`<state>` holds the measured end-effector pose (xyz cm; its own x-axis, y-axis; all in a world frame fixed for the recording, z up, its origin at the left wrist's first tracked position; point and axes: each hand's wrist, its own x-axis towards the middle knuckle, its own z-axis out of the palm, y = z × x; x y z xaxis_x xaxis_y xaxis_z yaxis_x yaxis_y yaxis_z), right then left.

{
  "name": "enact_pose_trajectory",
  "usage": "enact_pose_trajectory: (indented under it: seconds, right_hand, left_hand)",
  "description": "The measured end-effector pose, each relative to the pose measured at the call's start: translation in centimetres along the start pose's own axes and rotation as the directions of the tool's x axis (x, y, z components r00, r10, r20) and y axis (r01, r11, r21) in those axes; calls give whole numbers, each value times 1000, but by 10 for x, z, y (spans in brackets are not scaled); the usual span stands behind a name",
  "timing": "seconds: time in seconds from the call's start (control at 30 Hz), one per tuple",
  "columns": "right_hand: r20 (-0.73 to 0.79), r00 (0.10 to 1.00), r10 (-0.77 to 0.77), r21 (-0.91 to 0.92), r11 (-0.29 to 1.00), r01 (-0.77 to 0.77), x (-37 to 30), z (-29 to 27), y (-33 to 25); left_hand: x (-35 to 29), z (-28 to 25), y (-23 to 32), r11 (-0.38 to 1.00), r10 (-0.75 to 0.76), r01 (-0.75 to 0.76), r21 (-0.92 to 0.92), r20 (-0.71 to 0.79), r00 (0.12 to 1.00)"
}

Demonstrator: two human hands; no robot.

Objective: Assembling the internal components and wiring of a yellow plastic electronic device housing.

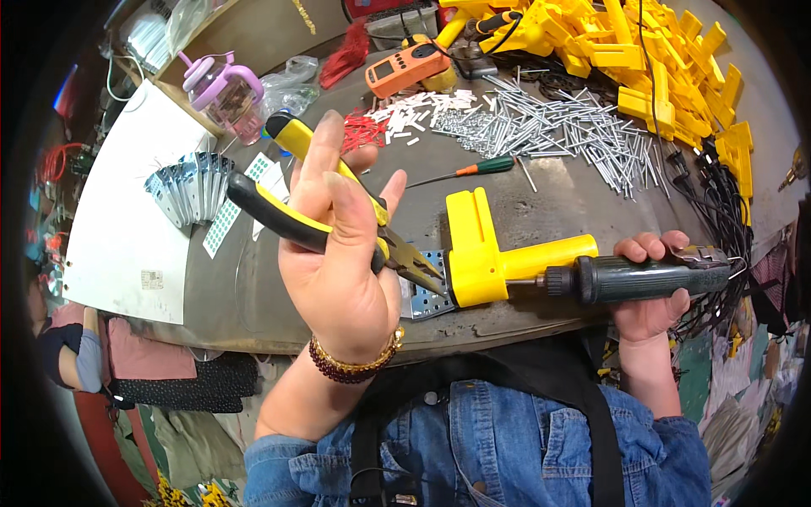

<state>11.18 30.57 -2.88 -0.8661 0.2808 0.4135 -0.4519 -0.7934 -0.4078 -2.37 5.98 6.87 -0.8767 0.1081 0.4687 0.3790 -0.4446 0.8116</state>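
Note:
My left hand (342,279) is closed around long-nose pliers (416,267) with yellow-and-black handles. The pliers' jaws point down to the right, over a perforated metal plate (429,306) at the left side of a yellow plastic housing (476,253). My right hand (650,308) grips a dark green electric screwdriver (625,279) lying almost level. Its bit reaches left to the housing's lower part, below a yellow tube-like arm (553,253); where the tip ends is hidden. The housing lies near the front edge of the grey table (245,287).
Behind lie a green-and-orange screwdriver (486,166), a heap of metal pins (574,131), white and red small pieces, and an orange meter (408,71). Yellow housings (667,68) pile up at the back right beside black cables (718,182). Silver blister-like strips (187,190) and a purple-lidded bottle (223,93) stand left.

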Motion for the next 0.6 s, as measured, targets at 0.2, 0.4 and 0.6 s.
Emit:
enact_pose_trajectory:
  seconds: [0.2, 0.4, 0.6]
  right_hand:
    - [25, 999, 21, 30, 999, -22, 3, -7, 1]
    - [69, 997, 14, 128, 991, -23, 5, -20, 5]
    - [271, 958, 91, -57, 995, -78, 15, -21, -3]
  left_hand:
    - [3, 17, -10, 979, -136, 127, 157, 50, 989]
    - [7, 17, -25, 946, -23, 17, 325, 14, 1000]
    - [8, 0, -21, 976, -183, 186, 115, -38, 982]
